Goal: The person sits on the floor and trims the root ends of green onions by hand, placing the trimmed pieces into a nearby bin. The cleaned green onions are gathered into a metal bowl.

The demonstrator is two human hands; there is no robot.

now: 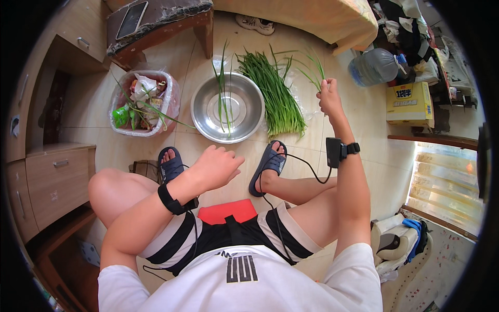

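Note:
My right hand (330,97) is raised at the right, pinching a few long green blades of garlic chives (316,72). My left hand (214,168) is over the floor in front of the steel basin, back upward and fingers loosely bent; nothing shows in it, though its palm is hidden. A few chive blades (221,97) lie in the stainless steel basin (249,126), some reaching past its far rim. Between the basin and my right hand, a thick bunch of garlic chives (278,97) is spread on clear plastic (308,111) on the floor.
A lined waste bin (170,93) with wrappers and green scraps stands left of the basin. Behind it is a worn stool (171,21) bearing a phone (132,19). At right are a large water bottle (372,68) and a yellow carton (407,103). Cables (308,160) run from my wrist straps.

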